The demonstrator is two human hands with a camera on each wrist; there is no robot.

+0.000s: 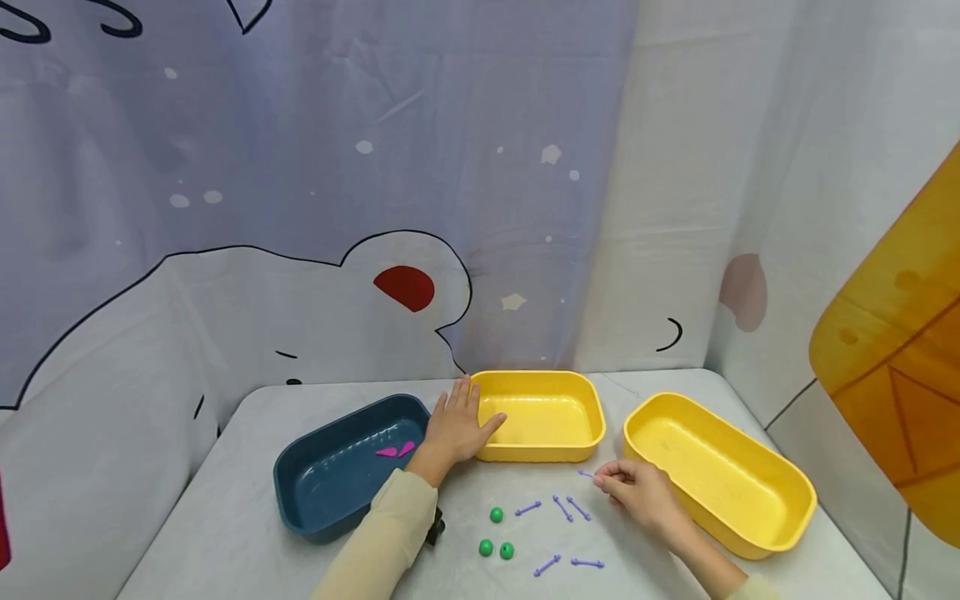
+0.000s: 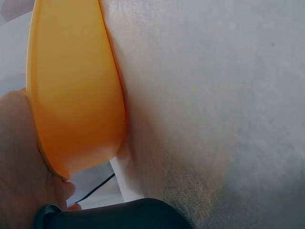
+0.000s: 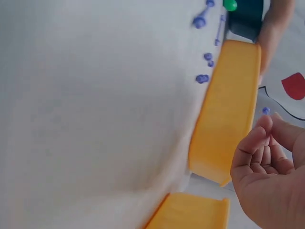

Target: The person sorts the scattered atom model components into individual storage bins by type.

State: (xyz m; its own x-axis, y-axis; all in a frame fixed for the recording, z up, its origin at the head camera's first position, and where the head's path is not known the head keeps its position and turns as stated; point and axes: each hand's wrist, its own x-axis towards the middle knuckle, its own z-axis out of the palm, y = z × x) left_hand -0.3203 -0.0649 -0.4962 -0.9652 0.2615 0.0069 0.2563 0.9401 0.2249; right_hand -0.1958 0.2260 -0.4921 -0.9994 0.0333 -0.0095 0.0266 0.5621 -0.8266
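My left hand (image 1: 457,429) rests over the left rim of the middle yellow bin (image 1: 540,454), fingers straight and thumb reaching over the inside. In the left wrist view this hand (image 2: 21,162) lies against the bin's edge. Between thumb and fingertips, my right hand (image 1: 641,496) pinches a small purple rod (image 1: 586,474) just in front of that bin. The right wrist view shows only a knobbed end of the rod (image 3: 266,110) above the fingertips. Several similar purple rods (image 1: 528,508) with knobbed ends lie on the table, beside three green beads (image 1: 486,547).
A dark blue bin (image 1: 318,446) at the left holds two pink pieces (image 1: 387,452). Another yellow bin (image 1: 727,475) stands at the right, close to my right hand. A small black object (image 1: 436,528) shows beside my left sleeve. Printed cloth (image 1: 525,208) hangs behind the table.
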